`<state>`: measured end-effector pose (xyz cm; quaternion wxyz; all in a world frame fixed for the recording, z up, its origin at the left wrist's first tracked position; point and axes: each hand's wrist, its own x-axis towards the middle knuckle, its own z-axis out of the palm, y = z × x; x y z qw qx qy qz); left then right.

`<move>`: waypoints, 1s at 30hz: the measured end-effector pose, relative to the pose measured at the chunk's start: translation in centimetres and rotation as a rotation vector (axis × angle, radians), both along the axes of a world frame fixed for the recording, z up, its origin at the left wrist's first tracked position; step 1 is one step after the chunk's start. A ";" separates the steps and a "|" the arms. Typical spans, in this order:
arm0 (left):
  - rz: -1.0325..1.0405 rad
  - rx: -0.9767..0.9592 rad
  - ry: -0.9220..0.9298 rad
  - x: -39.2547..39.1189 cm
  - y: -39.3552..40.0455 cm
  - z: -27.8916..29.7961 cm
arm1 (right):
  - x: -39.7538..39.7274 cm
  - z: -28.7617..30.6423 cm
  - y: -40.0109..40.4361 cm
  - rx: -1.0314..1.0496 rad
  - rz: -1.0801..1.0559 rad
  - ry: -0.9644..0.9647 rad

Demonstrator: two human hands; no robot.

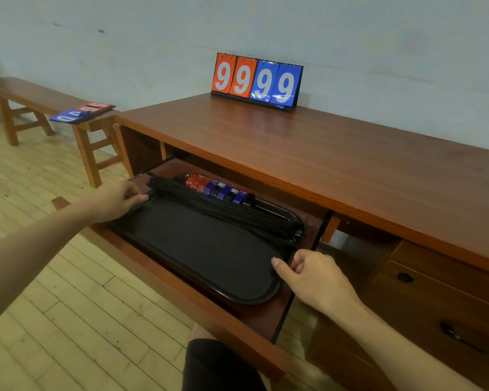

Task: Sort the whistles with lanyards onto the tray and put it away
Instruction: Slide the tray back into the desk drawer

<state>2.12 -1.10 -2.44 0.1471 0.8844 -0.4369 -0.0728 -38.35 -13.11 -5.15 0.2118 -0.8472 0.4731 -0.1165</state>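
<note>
We have the black tray [198,249] lying in the pulled-out drawer [181,289] of the wooden desk [308,153], with the red and blue whistles [218,189] lined up along its far rim and their black lanyards [223,215] laid in a bundle across the tray just in front of them. The sorting looks done to us, so the step in hand is seating the tray and then closing the drawer. To do it well, we should settle the tray flat inside the drawer walls, keep it level so the whistles do not slide out of their row, check that no lanyard loop hangs over the rim where the drawer could catch it, and only then let go and push the front in evenly. Our left hand [116,201] reaches in from the left with the arm stretched forward, its fingers curled over the tray's left end and pinching the rim. Our right hand [314,277] comes in from the lower right, thumb and fingers pinching the near right rim, wrist bent slightly inward.
</note>
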 end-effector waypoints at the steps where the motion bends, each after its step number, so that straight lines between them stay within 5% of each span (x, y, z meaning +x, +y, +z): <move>1: 0.000 0.005 0.005 0.1 -0.1 -0.1 | 0.0 0.0 -0.1 -0.004 0.004 0.018; 10: -0.052 0.102 0.020 0.3 0.0 0.6 | 0.5 0.6 -1.2 0.031 0.014 0.135; 19: -0.291 0.547 -0.092 -3.3 2.9 3.6 | 0.6 1.6 -2.1 0.109 0.108 0.167; 30: -0.502 0.556 -0.106 -4.2 3.0 3.0 | 0.6 2.3 -1.2 0.087 0.157 0.261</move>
